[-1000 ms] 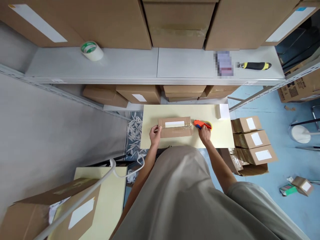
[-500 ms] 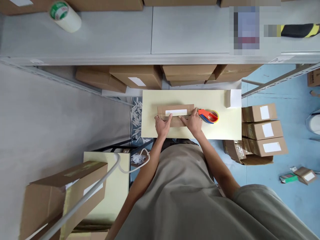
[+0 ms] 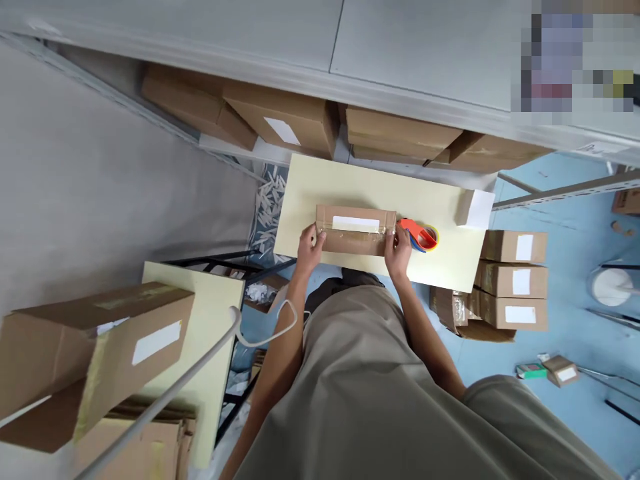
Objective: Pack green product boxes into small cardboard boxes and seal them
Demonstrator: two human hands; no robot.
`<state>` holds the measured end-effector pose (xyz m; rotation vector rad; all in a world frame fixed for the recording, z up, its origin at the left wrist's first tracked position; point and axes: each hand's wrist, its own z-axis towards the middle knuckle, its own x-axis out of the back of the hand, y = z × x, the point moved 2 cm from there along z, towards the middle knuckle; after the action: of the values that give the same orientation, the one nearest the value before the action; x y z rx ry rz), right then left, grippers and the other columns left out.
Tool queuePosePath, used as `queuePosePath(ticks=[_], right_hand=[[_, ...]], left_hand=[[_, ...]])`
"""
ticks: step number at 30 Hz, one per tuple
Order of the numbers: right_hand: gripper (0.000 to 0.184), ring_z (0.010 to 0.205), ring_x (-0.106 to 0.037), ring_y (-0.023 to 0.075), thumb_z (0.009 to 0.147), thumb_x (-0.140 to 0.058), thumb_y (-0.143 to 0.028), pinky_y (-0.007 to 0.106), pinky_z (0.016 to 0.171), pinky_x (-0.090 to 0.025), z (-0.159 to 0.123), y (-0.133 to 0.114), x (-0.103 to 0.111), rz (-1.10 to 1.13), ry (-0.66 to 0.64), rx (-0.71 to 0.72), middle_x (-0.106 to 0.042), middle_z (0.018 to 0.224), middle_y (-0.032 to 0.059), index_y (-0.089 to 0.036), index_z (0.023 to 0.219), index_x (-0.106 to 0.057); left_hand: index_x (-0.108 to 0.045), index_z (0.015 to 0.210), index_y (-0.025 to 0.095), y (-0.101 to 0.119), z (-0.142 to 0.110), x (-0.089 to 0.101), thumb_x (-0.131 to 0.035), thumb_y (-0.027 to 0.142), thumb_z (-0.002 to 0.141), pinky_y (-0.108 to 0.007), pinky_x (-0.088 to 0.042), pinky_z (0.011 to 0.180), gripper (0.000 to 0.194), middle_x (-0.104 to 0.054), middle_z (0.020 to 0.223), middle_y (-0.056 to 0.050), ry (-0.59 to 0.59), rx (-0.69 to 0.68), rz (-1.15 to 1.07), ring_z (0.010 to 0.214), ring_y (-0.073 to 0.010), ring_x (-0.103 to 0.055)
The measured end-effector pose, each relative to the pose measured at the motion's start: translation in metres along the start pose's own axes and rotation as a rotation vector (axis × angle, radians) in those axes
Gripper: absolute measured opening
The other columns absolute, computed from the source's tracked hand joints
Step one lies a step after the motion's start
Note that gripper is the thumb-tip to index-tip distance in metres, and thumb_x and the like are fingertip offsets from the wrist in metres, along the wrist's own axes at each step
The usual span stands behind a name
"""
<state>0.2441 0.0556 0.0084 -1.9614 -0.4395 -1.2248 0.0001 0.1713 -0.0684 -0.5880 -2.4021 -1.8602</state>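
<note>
"Carton (image 3: 354,244), lying which way?"

"Lengthwise between the hands, by the tabletop (image 3: 360,183)'s near edge. Left hand (image 3: 311,249) pinches one end, right hand (image 3: 399,252) the other, beside the orange tape dispenser (image 3: 419,235); neither is nearer."

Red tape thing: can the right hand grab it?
Probably yes: the red tape dispenser lies right beside the right hand, nothing between them, though that hand is holding the small box.

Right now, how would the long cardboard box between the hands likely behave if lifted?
The cardboard box would probably be stiff: its edges run straight between the left hand and right hand. Its flat sides suggest it won't roll. The shiny tape may feel slick.
</note>
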Motion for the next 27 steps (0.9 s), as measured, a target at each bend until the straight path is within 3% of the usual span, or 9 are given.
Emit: queuePosePath(ticks=[3,6,9,12,16,20,24,27], right_hand=[[0.065,0.153,-0.052,0.0409,0.113,-0.04,-0.047,0.056,0.12,-0.05,0.0,-0.001,0.009,-0.039,-0.052,0.078,-0.055,0.163,0.0259,-0.015,0.17,-0.047],[0.062,0.156,-0.049,0.0392,0.112,-0.043,-0.045,0.056,0.123,-0.049,0.001,0.004,0.009,-0.045,-0.093,0.178,-0.052,0.167,0.0215,-0.019,0.169,-0.05],[0.056,0.15,-0.057,0.0315,0.112,-0.039,-0.038,0.049,0.121,-0.053,0.001,0.017,0.002,-0.009,-0.186,0.263,-0.056,0.164,0.0185,-0.021,0.162,-0.058],[0.053,0.149,-0.057,0.0274,0.109,-0.041,-0.034,0.046,0.124,-0.049,0.0,0.037,0.0,-0.047,-0.292,0.345,-0.062,0.158,0.0179,-0.018,0.156,-0.06],[0.055,0.156,-0.048,0.0346,0.108,-0.046,-0.038,0.055,0.128,-0.041,0.006,0.074,0.017,-0.271,-0.182,0.23,-0.057,0.158,0.0253,-0.013,0.156,-0.053],[0.065,0.154,-0.048,0.0416,0.106,-0.051,-0.038,0.056,0.126,-0.04,0.023,0.105,0.023,-0.494,-0.185,0.066,-0.054,0.155,0.035,0.0,0.158,-0.041],[0.048,0.144,-0.058,0.0382,0.108,-0.037,-0.023,0.05,0.123,-0.041,0.04,0.12,0.015,-0.583,-0.258,0.087,-0.059,0.148,0.0336,-0.002,0.15,-0.049],[0.045,0.14,-0.061,0.0373,0.109,-0.034,-0.023,0.048,0.118,-0.046,0.044,0.124,0.017,-0.527,-0.274,0.108,-0.061,0.147,0.0326,-0.004,0.145,-0.054]], left_hand=[[-0.077,0.129,0.023,-0.007,-0.009,0.013,-0.079,0.039,0.09,-0.04,-0.059,0.102,0.043,-0.07,0.13,-0.014,0.07,-0.048,0.053,0.12,-0.0306,-0.068],[-0.077,0.128,0.024,-0.024,-0.024,0.012,-0.077,0.027,0.087,-0.034,-0.063,0.087,0.041,-0.066,0.127,-0.01,0.202,0.019,0.003,0.094,-0.0212,-0.07],[-0.076,0.124,0.021,-0.046,-0.041,-0.006,-0.072,0.019,0.084,-0.032,-0.063,0.08,0.04,-0.065,0.134,-0.012,0.257,0.147,-0.099,0.086,-0.0172,-0.072],[-0.074,0.131,0.021,-0.064,-0.064,-0.028,-0.071,0.014,0.08,-0.034,-0.065,0.083,0.051,-0.068,0.144,-0.015,0.247,0.254,-0.237,0.093,-0.0199,-0.076],[-0.073,0.139,0.022,-0.076,-0.107,-0.051,-0.075,0.019,0.082,-0.036,-0.066,0.087,0.057,-0.07,0.149,-0.017,0.31,0.316,-0.375,0.107,-0.0255,-0.078],[-0.075,0.132,0.017,-0.074,-0.143,-0.082,-0.075,0.019,0.085,-0.041,-0.065,0.094,0.047,-0.075,0.141,-0.019,0.32,0.375,-0.382,0.109,-0.0285,-0.079],[-0.078,0.12,0.016,-0.056,-0.155,-0.122,-0.075,0.015,0.086,-0.044,-0.065,0.099,0.034,-0.079,0.13,-0.018,0.268,0.381,-0.4,0.108,-0.0296,-0.08],[-0.079,0.114,0.018,-0.033,-0.155,-0.158,-0.077,0.016,0.088,-0.044,-0.065,0.095,0.027,-0.081,0.122,-0.016,0.208,0.338,-0.399,0.102,-0.0286,-0.08]])
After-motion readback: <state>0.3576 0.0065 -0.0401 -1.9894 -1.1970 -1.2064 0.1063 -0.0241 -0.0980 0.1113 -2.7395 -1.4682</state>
